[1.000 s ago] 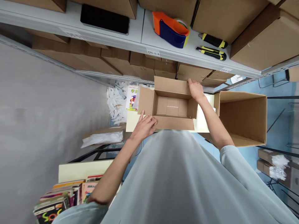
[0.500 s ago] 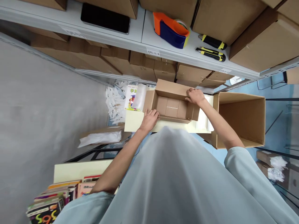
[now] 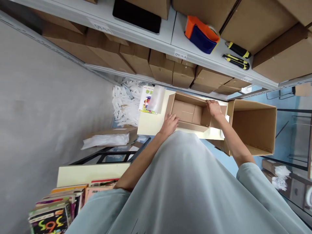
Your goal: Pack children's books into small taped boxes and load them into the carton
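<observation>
An open cardboard box (image 3: 193, 126) sits on the cream tabletop, its inside facing up and its bottom seam showing. My left hand (image 3: 170, 124) is at the near left corner, fingers curled over the edge. At the far right corner my right hand (image 3: 214, 108) grips the rim, with the fingertips on the far wall. Side flaps stick out at the left and right ends. Left of the box lies a colourful book (image 3: 146, 100), partly covered by a translucent white wrap (image 3: 156, 99).
A larger open carton (image 3: 253, 126) stands at the right. Above, a shelf (image 3: 168, 31) holds a phone (image 3: 136, 16), an orange-and-blue tape dispenser (image 3: 202, 35) and utility knives (image 3: 236, 61). White paper scraps (image 3: 125, 100) pile up at left, books (image 3: 52, 211) at lower left.
The box's far flap, which stood tall, now shows only as a narrow strip. Both hands keep their places on the box. The whole view has shifted, so the table appears further right.
</observation>
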Motion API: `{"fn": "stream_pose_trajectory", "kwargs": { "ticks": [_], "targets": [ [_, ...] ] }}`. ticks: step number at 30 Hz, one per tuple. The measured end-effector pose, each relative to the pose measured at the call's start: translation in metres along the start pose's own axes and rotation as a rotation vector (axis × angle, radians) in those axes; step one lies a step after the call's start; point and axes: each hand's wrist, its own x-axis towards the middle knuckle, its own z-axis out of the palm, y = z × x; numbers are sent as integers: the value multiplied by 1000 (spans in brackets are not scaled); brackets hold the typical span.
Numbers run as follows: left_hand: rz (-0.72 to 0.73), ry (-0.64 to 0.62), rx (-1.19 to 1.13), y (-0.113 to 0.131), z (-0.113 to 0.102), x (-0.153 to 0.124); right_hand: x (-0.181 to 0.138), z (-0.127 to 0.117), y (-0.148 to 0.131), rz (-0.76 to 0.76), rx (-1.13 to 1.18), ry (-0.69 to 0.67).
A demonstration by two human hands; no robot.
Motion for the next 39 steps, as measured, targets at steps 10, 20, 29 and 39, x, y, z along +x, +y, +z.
{"fn": "stream_pose_trajectory", "kwargs": {
  "ticks": [10, 20, 29, 39],
  "targets": [
    [-162, 490, -367, -60, -86, -20, -50, -64, -160, -168, 413, 283],
    [-977, 369, -417, -251, -78, 48, 77, -7, -327, 31, 670, -330],
    [-945, 377, -541, -280, -58, 44, 122, 46, -374, 189, 772, -513],
    [-876, 403, -578, -252, -55, 39, 105, 60, -386, -28, 745, -562]
  ]
}}
